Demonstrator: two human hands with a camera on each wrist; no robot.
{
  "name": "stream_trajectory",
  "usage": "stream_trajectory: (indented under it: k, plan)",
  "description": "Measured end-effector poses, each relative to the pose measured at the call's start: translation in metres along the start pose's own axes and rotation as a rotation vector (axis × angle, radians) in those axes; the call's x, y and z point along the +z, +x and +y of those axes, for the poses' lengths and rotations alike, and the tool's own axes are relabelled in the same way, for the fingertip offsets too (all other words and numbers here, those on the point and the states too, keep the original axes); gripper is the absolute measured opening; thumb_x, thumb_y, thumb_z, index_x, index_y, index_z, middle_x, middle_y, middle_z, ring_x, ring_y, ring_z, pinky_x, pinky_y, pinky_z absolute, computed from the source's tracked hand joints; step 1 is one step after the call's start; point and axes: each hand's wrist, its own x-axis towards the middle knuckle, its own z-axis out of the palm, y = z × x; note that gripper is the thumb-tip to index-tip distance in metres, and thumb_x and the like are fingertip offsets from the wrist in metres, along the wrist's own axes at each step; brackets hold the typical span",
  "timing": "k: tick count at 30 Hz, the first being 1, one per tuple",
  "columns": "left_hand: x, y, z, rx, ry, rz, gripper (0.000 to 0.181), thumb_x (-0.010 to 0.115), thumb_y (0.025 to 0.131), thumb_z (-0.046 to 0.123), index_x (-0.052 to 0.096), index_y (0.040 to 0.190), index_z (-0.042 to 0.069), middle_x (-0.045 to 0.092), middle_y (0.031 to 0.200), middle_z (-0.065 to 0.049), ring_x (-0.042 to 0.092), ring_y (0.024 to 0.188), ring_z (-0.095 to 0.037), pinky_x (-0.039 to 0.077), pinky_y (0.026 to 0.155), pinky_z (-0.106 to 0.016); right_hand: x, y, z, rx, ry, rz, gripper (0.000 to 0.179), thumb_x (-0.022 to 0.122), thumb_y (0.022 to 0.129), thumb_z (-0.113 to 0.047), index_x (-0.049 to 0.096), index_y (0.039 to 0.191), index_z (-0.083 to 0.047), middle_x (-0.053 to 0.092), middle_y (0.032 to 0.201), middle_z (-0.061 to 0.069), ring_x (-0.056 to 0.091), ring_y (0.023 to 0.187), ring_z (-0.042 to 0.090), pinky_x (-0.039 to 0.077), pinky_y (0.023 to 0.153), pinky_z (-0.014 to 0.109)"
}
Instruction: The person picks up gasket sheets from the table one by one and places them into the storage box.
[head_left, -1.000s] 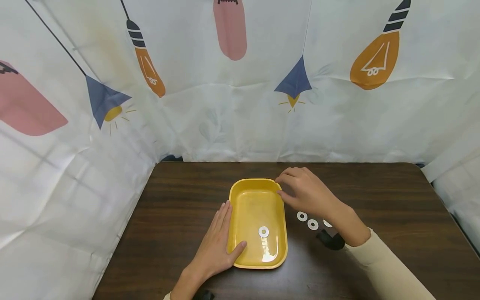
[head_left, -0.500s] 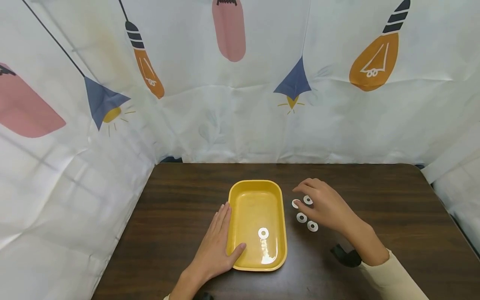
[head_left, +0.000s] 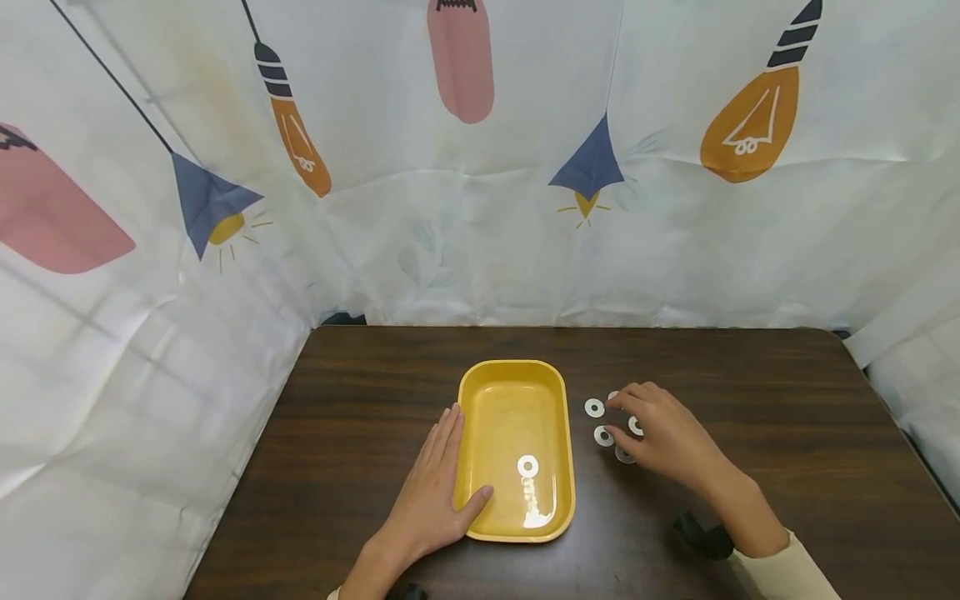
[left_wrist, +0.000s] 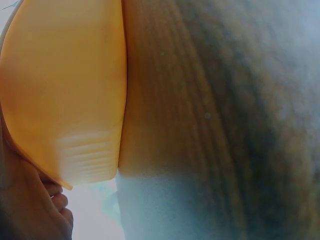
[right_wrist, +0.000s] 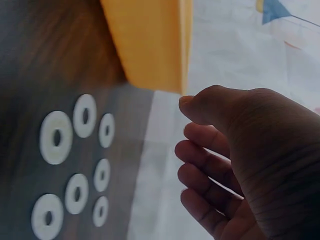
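A yellow tray lies on the table with one white flat ring, like a washer, on its floor. My left hand rests along the tray's left side, fingers straight and thumb over the near-left rim. To the right of the tray, my right hand hovers over a group of white washers. Its thumb and fingers are bent slightly and stand apart, and nothing shows between them in the right wrist view. From the head, that hand hides part of the group.
The dark wooden table reaches back to a white curtain printed with lamps and bulbs. Another stretch of curtain hangs along the left side. A black strap sits at my right wrist.
My right hand has drawn back from the tray's far right corner, moving right and nearer to me over the washers. The left hand and tray have stayed put.
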Motion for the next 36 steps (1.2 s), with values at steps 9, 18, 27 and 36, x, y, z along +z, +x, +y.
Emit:
stream_trajectory:
  k: [9, 18, 27, 36]
  plan:
    - [0.002, 0.0, 0.001, -0.006, -0.003, -0.001, 0.104, 0.07, 0.094, 0.05, 0.015, 0.17, 0.005, 0.009, 0.181, -0.005, 0.014, 0.168, -0.026, -0.013, 0.131, -0.016, 0.011, -0.017, 0.008, 0.039, -0.054, -0.041, 0.028, 0.089, 0.082, -0.019, 0.078, 0.105, -0.007, 0.076, 0.104, 0.006, 0.068, 0.1, 0.027, 0.06, 0.089, 0.052]
    - [0.005, -0.001, 0.002, 0.021, 0.029, 0.023, 0.103, 0.068, 0.095, 0.052, 0.016, 0.169, 0.003, 0.012, 0.181, -0.009, 0.017, 0.167, -0.029, -0.012, 0.132, -0.016, 0.026, -0.032, 0.014, 0.079, -0.118, -0.09, 0.029, 0.089, 0.083, -0.027, 0.078, 0.104, -0.011, 0.072, 0.099, 0.001, 0.063, 0.092, 0.021, 0.055, 0.082, 0.047]
    - [0.0, 0.001, 0.003, 0.019, 0.02, 0.015, 0.103, 0.07, 0.094, 0.05, 0.017, 0.169, 0.003, 0.012, 0.181, -0.008, 0.016, 0.168, -0.027, -0.012, 0.132, -0.017, 0.029, -0.037, 0.01, 0.16, -0.132, -0.113, 0.026, 0.09, 0.082, -0.032, 0.073, 0.095, -0.017, 0.061, 0.081, -0.009, 0.053, 0.082, 0.013, 0.046, 0.076, 0.04]
    - [0.003, 0.001, -0.003, 0.036, 0.048, 0.031, 0.103, 0.07, 0.095, 0.051, 0.017, 0.169, 0.003, 0.014, 0.18, -0.01, 0.019, 0.167, -0.03, -0.012, 0.132, -0.017, 0.034, -0.037, 0.008, 0.165, -0.138, -0.107, 0.022, 0.089, 0.083, -0.026, 0.075, 0.095, -0.015, 0.067, 0.088, -0.004, 0.059, 0.086, 0.016, 0.05, 0.081, 0.045]
